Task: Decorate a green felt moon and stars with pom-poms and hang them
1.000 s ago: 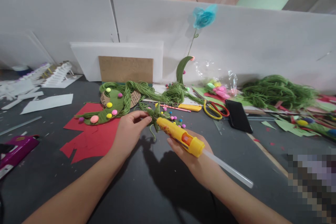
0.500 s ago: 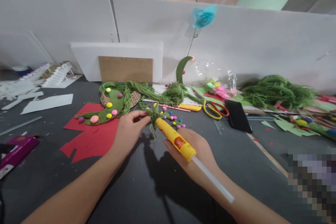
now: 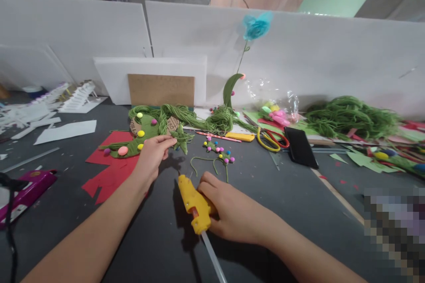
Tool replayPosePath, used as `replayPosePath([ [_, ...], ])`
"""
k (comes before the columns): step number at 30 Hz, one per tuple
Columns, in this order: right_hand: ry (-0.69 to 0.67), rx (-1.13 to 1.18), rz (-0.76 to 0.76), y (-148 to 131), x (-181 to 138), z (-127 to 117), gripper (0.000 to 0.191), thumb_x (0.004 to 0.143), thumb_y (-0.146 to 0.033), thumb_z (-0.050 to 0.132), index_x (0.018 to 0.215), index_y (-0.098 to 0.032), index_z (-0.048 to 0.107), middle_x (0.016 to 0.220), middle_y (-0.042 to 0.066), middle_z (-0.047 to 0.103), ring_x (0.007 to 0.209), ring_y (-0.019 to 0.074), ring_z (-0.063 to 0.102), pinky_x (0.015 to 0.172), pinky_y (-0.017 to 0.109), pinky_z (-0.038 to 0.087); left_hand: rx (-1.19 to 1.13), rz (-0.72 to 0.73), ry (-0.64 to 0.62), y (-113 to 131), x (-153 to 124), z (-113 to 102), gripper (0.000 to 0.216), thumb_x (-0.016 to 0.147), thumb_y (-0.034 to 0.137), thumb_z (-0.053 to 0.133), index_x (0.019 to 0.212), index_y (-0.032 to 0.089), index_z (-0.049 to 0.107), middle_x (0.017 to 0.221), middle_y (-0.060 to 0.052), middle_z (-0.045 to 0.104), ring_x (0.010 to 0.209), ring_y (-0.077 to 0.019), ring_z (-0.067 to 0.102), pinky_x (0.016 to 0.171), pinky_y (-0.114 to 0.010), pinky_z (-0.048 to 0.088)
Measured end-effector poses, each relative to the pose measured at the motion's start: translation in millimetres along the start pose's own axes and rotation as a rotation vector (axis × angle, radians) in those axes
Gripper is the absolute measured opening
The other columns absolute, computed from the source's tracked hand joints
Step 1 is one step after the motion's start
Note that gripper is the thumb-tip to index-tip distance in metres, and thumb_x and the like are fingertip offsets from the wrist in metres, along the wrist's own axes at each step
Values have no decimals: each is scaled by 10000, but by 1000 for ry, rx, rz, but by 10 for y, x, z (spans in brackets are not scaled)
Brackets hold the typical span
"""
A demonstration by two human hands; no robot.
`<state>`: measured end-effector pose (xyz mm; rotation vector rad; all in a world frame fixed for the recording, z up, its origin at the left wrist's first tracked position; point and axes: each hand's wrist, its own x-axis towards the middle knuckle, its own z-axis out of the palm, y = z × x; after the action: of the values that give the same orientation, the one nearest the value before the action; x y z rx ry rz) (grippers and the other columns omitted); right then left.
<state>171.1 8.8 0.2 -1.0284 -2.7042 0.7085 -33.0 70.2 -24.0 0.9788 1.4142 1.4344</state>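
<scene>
My right hand (image 3: 232, 214) is closed around a yellow glue gun (image 3: 193, 202), resting low on the dark table with a clear glue stick (image 3: 213, 261) trailing toward me. My left hand (image 3: 151, 157) pinches a small green star-shaped felt piece (image 3: 181, 137), held just above the table beside a green crescent studded with coloured pompoms (image 3: 134, 143). A few green yarn strands with small pompoms (image 3: 217, 154) lie between the two hands, touched by neither.
Red paper (image 3: 106, 172) lies under the crescent. Green yarn heaps (image 3: 348, 117), scissors (image 3: 270, 137), a black phone (image 3: 300, 146) and a yellow comb (image 3: 239, 136) sit behind. A purple tool (image 3: 25, 188) lies left. White foam boards and a cork panel (image 3: 161, 89) stand at the back.
My right hand lowered the glue gun from the felt piece down to the table nearer me. My left hand carried the green piece left and back, leaving the pompom strands on the table.
</scene>
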Motion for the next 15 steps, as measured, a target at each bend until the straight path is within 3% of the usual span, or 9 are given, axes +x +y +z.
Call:
replayPosePath([
  [4, -12, -63, -43, 47, 27, 78, 266, 678, -102, 583, 939, -152, 583, 938, 68, 539, 798, 172, 545, 724, 291, 465, -4, -12, -89, 24, -107, 64, 241, 580, 328, 709, 689, 133, 618, 485, 81, 388, 428, -44, 278, 418, -198, 191],
  [7, 84, -115, -124, 65, 21, 59, 291, 705, -237, 648, 982, -156, 609, 905, 68, 575, 812, 194, 547, 740, 322, 462, 11, -15, -144, 60, -217, 117, 230, 605, 330, 707, 701, 137, 627, 493, 83, 383, 435, -42, 278, 426, -199, 197],
  [10, 387, -143, -213, 76, -1, -19, 101, 805, -244, 565, 851, -166, 611, 769, 45, 586, 726, 175, 531, 673, 312, 445, 44, -23, -188, 120, -330, 160, 212, 635, 326, 695, 728, 147, 632, 540, 73, 436, 458, -42, 300, 445, -195, 224],
  [13, 775, -131, -195, 103, -16, -112, 84, 823, -121, 515, 793, -162, 581, 769, 47, 583, 752, 161, 521, 683, 298, 429, 81, -20, -221, 170, -440, 214, 173, 653, 302, 680, 721, 149, 635, 582, 60, 496, 472, -42, 317, 451, -197, 231],
  [15, 885, -162, -159, 121, -17, -152, 62, 789, -102, 555, 791, -154, 588, 800, 56, 574, 787, 170, 513, 710, 315, 419, 88, -35, -240, 177, -505, 255, 155, 648, 282, 685, 712, 149, 638, 595, 54, 523, 485, -45, 342, 458, -195, 240],
])
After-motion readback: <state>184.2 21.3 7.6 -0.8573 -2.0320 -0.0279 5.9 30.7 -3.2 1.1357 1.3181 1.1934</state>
